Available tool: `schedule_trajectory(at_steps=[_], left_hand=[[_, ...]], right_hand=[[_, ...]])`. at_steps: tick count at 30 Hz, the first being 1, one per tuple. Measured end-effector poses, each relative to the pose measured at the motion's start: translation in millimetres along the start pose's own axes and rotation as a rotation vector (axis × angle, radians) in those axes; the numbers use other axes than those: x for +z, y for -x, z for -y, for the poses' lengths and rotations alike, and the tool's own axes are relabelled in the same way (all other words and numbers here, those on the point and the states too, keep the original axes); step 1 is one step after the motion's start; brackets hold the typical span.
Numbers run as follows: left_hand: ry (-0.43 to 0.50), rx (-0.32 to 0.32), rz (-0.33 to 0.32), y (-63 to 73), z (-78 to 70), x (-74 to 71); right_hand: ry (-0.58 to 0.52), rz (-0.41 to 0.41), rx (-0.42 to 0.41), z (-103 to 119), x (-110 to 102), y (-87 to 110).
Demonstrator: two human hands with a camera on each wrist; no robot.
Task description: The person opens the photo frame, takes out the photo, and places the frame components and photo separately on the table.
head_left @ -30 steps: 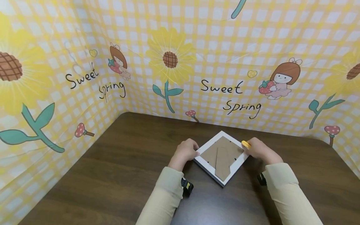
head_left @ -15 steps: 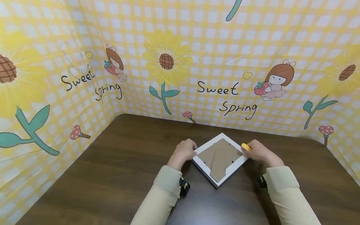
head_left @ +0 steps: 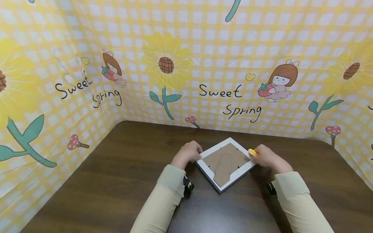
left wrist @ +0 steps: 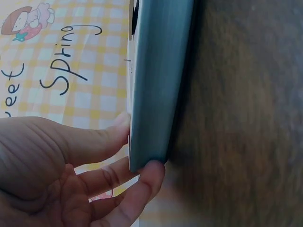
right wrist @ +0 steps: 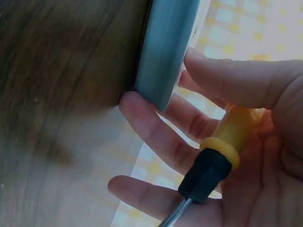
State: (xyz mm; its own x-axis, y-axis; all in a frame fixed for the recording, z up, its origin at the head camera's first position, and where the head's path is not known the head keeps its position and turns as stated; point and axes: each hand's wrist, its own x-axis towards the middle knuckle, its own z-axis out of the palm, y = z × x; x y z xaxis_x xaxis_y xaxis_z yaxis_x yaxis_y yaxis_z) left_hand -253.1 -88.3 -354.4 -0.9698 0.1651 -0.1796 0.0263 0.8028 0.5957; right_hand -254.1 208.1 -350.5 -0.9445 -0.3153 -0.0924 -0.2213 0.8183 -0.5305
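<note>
A white picture frame [head_left: 207, 168] lies back side up on the table, one corner toward me. Its brown backing board [head_left: 210, 159] bears a fold-out stand [head_left: 224, 168] and small dark tabs. My left hand [head_left: 187, 153] pinches the left corner, thumb on top and fingertips against the side, as the left wrist view confirms. At the right corner, my right hand [head_left: 268, 158] grips the frame between thumb and fingers. That same hand also holds a screwdriver [right wrist: 227, 135] across its palm, with a yellow and black handle and a metal shaft whose tip is out of view.
The dark wooden table [head_left: 116, 181] extends around the frame. A yellow checked cloth [head_left: 215, 58] with printed sunflowers stands as a wall behind and to the left. Black straps [head_left: 187, 187] with devices sit at both wrists.
The picture frame has turned slightly clockwise, its near corner swinging left. Both hands keep their hold on it. The head view has shifted a little to the right.
</note>
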Motion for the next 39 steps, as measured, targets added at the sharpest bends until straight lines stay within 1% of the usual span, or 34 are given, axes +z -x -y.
schedule_trajectory(at_steps=[3, 5, 7, 9, 11, 13, 15, 17, 20, 22, 24, 26, 30, 33, 39], left_hand=[[0.053, 0.0, 0.012, 0.9, 4.7, -3.2], [0.116, -0.016, 0.011, 2.2, 10.1, -4.9], [0.216, -0.057, 0.005, 4.5, 16.5, -7.1], [0.344, -0.101, 0.001, 7.9, 23.0, -9.0], [0.485, -0.146, 0.013, 12.0, 28.5, -10.6], [0.583, -0.172, 0.038, 16.8, 32.3, -11.0], [0.666, -0.189, 0.066, 21.1, 35.2, -8.7], [0.736, -0.189, 0.074, 26.2, 35.6, -4.8], [0.852, -0.191, 0.049, 32.0, 33.9, 3.5], [0.915, -0.194, 0.02, 34.7, 31.3, 8.8], [0.948, -0.205, -0.015, 35.5, 29.5, 13.3], [0.96, -0.212, -0.041, 35.0, 28.1, 16.7], [0.959, -0.218, -0.066, 33.3, 26.5, 19.6], [0.959, -0.214, -0.056, 32.3, 26.1, 20.2], [0.96, -0.213, -0.006, 31.9, 26.9, 21.1]], right_hand=[[0.014, 0.019, 0.003, 0.7, -3.1, -2.1], [0.035, 0.025, 0.006, 1.0, -6.9, -4.4], [0.041, 0.025, 0.023, 1.3, -10.9, -7.6], [0.039, 0.018, 0.042, 2.1, -15.5, -11.6], [0.025, 0.012, 0.066, 3.6, -20.0, -16.5], [-0.001, 0.013, 0.086, 5.3, -24.0, -22.3], [-0.02, 0.016, 0.102, 7.3, -26.8, -28.7], [-0.045, 0.028, 0.12, 9.5, -27.1, -35.7], [-0.09, 0.057, 0.136, 11.5, -23.4, -46.1], [-0.11, 0.079, 0.144, 12.6, -19.5, -51.6], [-0.114, 0.095, 0.149, 13.1, -15.6, -55.6], [-0.102, 0.102, 0.153, 14.0, -12.4, -57.9], [-0.06, 0.094, 0.151, 15.0, -8.1, -58.9], [-0.035, 0.078, 0.144, 15.0, -5.6, -57.9], [-0.016, 0.065, 0.129, 13.9, -0.6, -56.3]])
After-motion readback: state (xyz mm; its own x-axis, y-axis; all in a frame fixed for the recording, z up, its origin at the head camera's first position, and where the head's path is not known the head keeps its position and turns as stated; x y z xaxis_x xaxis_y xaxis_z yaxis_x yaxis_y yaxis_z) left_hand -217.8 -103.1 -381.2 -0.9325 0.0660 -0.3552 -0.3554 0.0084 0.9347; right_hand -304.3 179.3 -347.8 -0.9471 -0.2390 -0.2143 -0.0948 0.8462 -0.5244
